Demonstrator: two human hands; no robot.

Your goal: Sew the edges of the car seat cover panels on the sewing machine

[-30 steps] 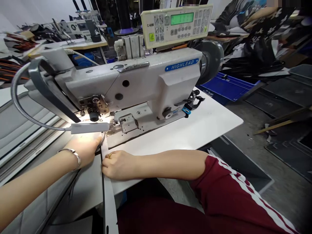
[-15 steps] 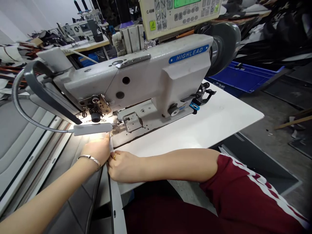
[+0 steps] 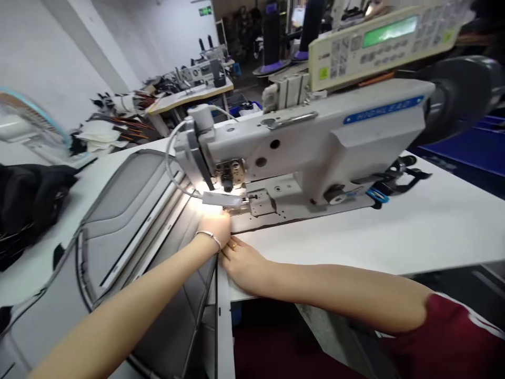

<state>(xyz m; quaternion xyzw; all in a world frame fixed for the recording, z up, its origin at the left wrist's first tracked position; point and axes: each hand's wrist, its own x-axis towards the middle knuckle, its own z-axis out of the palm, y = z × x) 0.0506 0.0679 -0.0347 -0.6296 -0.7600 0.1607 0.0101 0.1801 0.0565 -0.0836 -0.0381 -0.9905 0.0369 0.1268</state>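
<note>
A grey quilted panel (image 3: pixel 177 310) lies to the left of the sewing machine (image 3: pixel 276 142), its right edge running up to the needle area. At that edge my left hand (image 3: pixel 215 225), with a bracelet at the wrist, is closed on the panel just below the lit presser foot; glare hides some fingertips. My right hand (image 3: pixel 246 266), wearing a ring, sits just below and to the right. Its fingers pinch a long pale strip (image 3: pixel 224 326) with a dark edge, which hangs over the table front. Both hands nearly touch.
A small lamp (image 3: pixel 221 199) on a bendy metal neck hangs over the stitching spot. The white table (image 3: pixel 374 237) stretches right. A control box (image 3: pixel 379 45) tops the machine. Behind stand another sewing machine (image 3: pixel 201 73) and a fan (image 3: pixel 31 121). A black bundle (image 3: pixel 31 200) lies left.
My view has swung to the left and up, so the machine and hands appear farther right and more of the panel shows. Both hands keep about the same place by the needle.
</note>
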